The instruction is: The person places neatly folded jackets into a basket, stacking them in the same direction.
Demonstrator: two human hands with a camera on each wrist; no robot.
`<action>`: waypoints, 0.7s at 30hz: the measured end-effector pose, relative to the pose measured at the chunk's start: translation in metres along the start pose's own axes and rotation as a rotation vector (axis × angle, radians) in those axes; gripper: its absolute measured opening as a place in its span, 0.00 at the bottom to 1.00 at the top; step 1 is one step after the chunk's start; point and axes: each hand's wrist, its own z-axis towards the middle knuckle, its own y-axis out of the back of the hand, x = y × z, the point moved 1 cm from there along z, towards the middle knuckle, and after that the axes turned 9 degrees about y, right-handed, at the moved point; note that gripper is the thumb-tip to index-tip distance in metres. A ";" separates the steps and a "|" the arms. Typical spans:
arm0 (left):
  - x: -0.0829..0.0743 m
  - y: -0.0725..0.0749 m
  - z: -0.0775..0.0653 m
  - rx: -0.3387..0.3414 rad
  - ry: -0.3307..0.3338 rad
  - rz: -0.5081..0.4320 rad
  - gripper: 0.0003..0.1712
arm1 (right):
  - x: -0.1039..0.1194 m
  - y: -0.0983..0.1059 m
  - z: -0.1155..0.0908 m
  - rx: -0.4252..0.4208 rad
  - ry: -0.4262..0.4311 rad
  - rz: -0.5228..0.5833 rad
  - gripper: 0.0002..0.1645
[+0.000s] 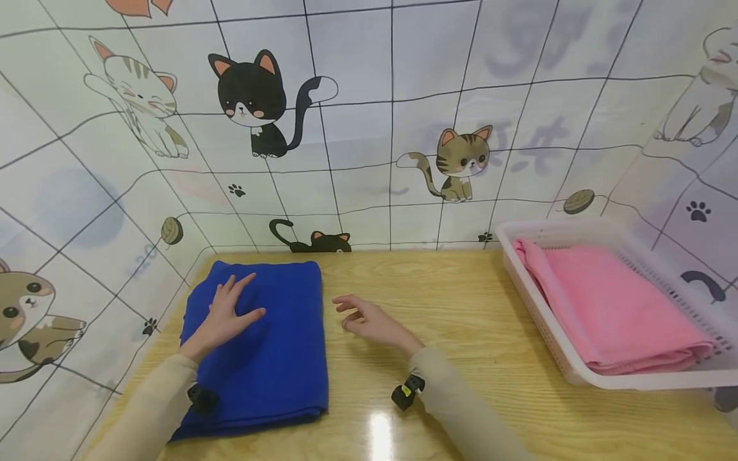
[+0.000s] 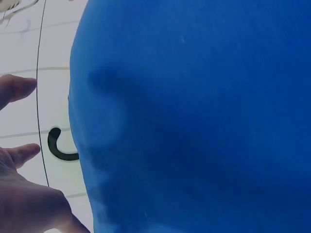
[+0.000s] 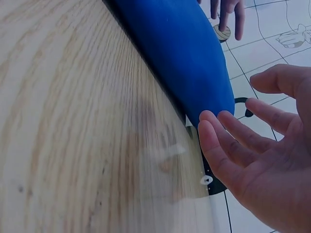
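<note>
A folded blue cloth (image 1: 282, 346) lies flat at the left of the wooden table, its layered edge toward the front. My left hand (image 1: 225, 317) hovers over its left part with fingers spread, casting a shadow on the fabric; nothing is in it. In the left wrist view the cloth (image 2: 204, 97) fills most of the picture, and the fingers (image 2: 22, 154) show at the left edge. Just right of the cloth, my right hand (image 1: 371, 323) hangs above the table with loosely bent fingers, holding nothing. The right wrist view shows its palm (image 3: 277, 179) and relaxed fingers.
At the right of the table (image 1: 450, 307) stands a white plastic basket (image 1: 628, 383) with a folded pink cloth (image 1: 617, 301) inside. Walls covered with cat-patterned sheeting (image 1: 363, 141) rise behind the table and at both sides.
</note>
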 end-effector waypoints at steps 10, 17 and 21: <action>0.034 0.021 -0.007 -0.018 0.095 0.063 0.51 | -0.002 -0.007 -0.001 0.000 -0.015 0.008 0.29; 0.055 0.035 -0.014 0.036 0.148 0.034 0.54 | 0.000 -0.009 -0.005 -0.008 -0.019 -0.010 0.29; 0.066 0.039 -0.018 0.060 0.165 -0.007 0.54 | 0.014 -0.008 -0.007 -0.002 -0.022 0.001 0.29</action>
